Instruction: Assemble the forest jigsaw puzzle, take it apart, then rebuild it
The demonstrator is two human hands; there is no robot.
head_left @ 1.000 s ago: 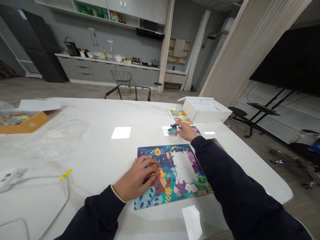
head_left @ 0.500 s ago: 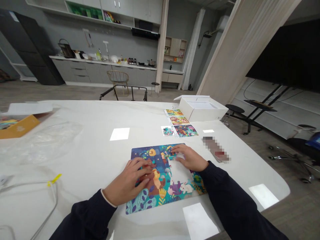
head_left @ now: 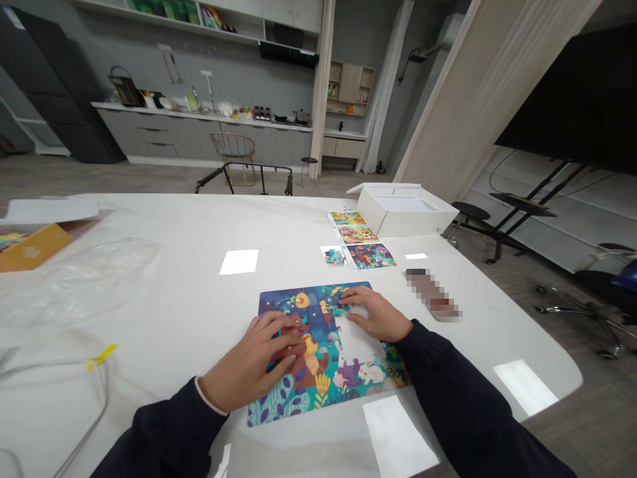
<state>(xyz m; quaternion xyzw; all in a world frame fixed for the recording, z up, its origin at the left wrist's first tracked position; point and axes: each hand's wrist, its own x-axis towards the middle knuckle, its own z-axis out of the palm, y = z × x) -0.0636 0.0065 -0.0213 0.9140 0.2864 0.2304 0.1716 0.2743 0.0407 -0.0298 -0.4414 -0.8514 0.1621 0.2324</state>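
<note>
A colourful jigsaw puzzle (head_left: 323, 382) with a bear, rabbits and plants lies flat on the white table in front of me. White tabletop shows through a gap right of its middle. My left hand (head_left: 259, 355) rests over the left part of the puzzle, fingers loosely spread across the bear. At the upper right part, my right hand (head_left: 378, 312) touches the puzzle with curved fingertips just above the gap, thumb held apart from them. Whether a loose piece lies under those fingertips is hard to see. A few small joined pieces (head_left: 334, 256) lie beyond the puzzle.
Picture cards (head_left: 371, 256) lie beside an open white box (head_left: 405, 222) at the back right. A blurred-out phone-like object (head_left: 432, 295) lies to the right. On the left are a yellow box (head_left: 37, 249), clear plastic wrapping (head_left: 94, 279) and a cable (head_left: 102, 398).
The view has tilted slightly. Both hands stay at nearly the same spots on the puzzle; my right fingers have shifted only a little near the gap.
</note>
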